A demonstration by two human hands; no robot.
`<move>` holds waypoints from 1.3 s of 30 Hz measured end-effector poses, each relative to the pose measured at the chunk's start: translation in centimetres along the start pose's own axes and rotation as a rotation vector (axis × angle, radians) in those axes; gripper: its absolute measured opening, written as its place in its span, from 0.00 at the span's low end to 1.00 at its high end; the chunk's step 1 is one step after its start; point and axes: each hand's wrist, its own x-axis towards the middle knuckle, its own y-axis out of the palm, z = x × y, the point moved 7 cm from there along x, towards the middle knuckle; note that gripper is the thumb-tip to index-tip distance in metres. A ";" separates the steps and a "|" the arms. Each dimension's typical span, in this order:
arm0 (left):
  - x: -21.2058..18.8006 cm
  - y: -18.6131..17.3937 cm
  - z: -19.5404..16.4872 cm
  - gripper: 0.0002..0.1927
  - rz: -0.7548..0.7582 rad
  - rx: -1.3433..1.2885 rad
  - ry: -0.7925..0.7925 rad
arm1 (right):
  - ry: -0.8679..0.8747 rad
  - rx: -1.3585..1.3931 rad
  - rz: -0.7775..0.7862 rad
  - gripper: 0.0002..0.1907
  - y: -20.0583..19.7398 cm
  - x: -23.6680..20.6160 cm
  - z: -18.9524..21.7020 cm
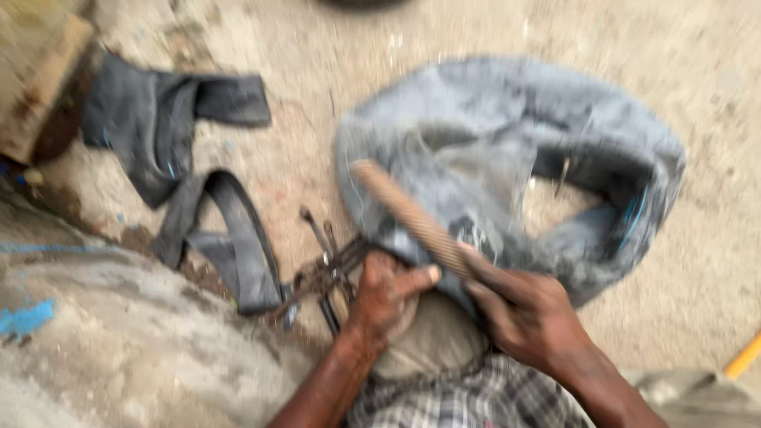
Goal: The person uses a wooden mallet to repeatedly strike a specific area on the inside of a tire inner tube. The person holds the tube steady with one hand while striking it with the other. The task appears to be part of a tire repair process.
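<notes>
Two hands working at the near edge of a grey inner tube (507, 150), lying slack and folded on sandy ground (333, 71). Pinning the tube's near fold down over a rounded lump under the left hand (386, 297), fingers curled tight, thumb (418, 277) pointing toward the right hand. Gripping a ridged tan rasp (408, 215) in the right hand (523, 313), fingers wrapped fully round its lower end, rest of the rasp slanting up and left across the tube's near fold. Tube rubber lying directly under and between both sets of fingers, most of its loop spreading beyond them. Blurring badly, so finer contact hard to tell. Lying just left of the tube, touching the left hand's knuckles, a rusty metal clamp (325, 265). Lying farther left of the tube, a black rubber strip (230, 238) and a dark rubber scrap (158, 119). Showing below the tube, checked cloth (468, 396).
</notes>
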 end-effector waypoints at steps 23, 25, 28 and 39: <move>0.9 -2.1 1.3 0.15 -0.098 -0.143 0.061 | 0.290 0.310 -0.175 0.24 -5.0 -1.7 0.0; 1.0 -2.3 2.0 0.16 -0.053 -0.146 0.051 | -0.054 0.109 -0.115 0.20 -4.6 -3.5 2.4; 1.3 -1.6 1.3 0.13 0.032 -0.118 0.104 | -0.039 -0.158 -0.014 0.26 -2.4 -1.8 1.9; 0.5 -1.5 0.6 0.15 0.065 -0.141 0.114 | 0.567 -0.326 -0.020 0.22 -3.4 -5.1 -5.3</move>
